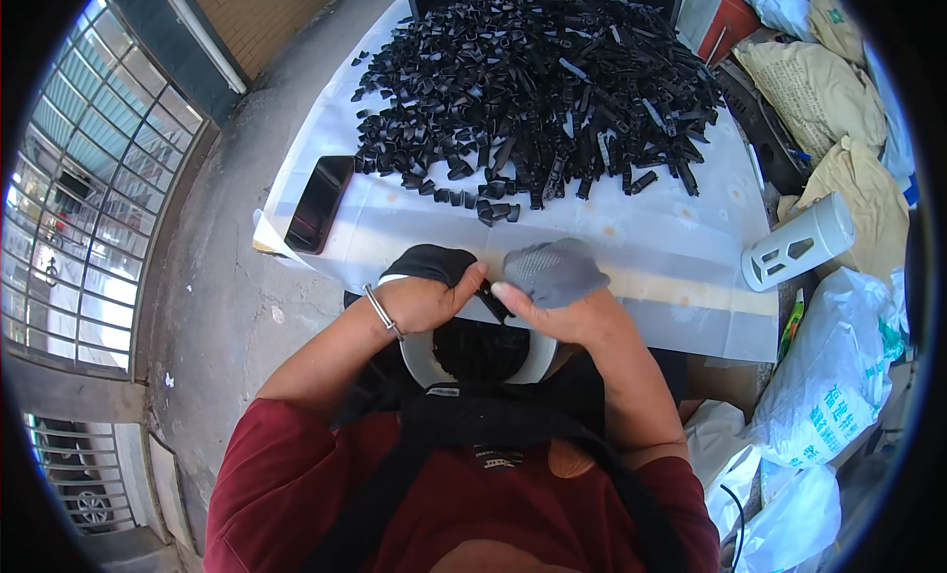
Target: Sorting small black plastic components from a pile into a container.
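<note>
Between my two hands, just off the table's near edge, is a narrow black plastic part [493, 305]. My left hand [426, 289], partly covered in black cloth and with a metal bangle at the wrist, pinches its upper end. My right hand [557, 289], partly covered in grey knit fabric, is closed with the thumb at the part's side. Most fingers of both hands are hidden by the coverings. Below them, at my lap, a white bucket [418, 361] holds dark pieces. A large heap of small black plastic parts [533, 90] spreads over the table, several strays near its front.
A smartphone [321, 204] lies on the pale tablecloth [681, 248] at left. A grey-white slotted cylinder [799, 243] lies at the right edge. Stuffed sacks [814, 90] and plastic bags [829, 376] crowd the right side. A barred window [94, 188] stands at left beyond concrete floor [232, 307].
</note>
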Tool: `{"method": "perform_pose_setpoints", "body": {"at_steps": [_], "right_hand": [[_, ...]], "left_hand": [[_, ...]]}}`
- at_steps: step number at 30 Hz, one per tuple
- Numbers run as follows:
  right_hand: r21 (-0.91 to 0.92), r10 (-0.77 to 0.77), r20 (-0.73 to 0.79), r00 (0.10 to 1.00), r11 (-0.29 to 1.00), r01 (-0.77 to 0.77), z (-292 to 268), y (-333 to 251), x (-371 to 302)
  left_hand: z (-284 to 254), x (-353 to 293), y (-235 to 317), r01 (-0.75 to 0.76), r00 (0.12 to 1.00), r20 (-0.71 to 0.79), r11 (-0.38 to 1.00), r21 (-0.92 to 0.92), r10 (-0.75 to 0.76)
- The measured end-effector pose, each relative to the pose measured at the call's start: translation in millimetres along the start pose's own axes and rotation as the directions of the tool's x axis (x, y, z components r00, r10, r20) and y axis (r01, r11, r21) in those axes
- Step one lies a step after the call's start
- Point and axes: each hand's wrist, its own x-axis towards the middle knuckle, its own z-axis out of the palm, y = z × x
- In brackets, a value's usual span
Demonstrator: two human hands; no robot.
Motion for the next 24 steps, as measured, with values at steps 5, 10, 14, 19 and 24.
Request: {"method": "perform_pose_setpoints", "body": {"at_steps": [5,10,14,19,24], "right_hand": [[-0.515,0.118,-0.28,0.953,0.819,-0.253,-22.6,43.4,39.3],[-0.622,0.004,-0.266,0.964,0.763,-0.175,-5.7,60.6,42.2],[-0.502,-0.018,-0.265,0.964,0.856,-0.122,-8.3,49.7,26.3],[-0.22,0.235,-0.642,0.73,0.856,-0.469,-31.1,82.4,9.3],[-0.184,0.434,-0.549,0.714,0.77,-0.61,-51.6,89.7,-2.5]], "left_hand": [[5.8,39.8,-11.5,0.001,0.943,-0.325,0.974,0.226,0.074],[25.5,69.7,-17.6,0.003,0.962,-0.253,0.919,0.395,0.106],[28.0,65.1,-27.7,0.025,0.926,-0.36,0.936,0.352,0.111],[29.7,66.2,-44.7,0.061,0.868,-0.495,0.981,0.187,0.04],[29.1,59.3,-70.3,0.057,0.779,-0.624,0.998,-0.012,-0.052]]}}
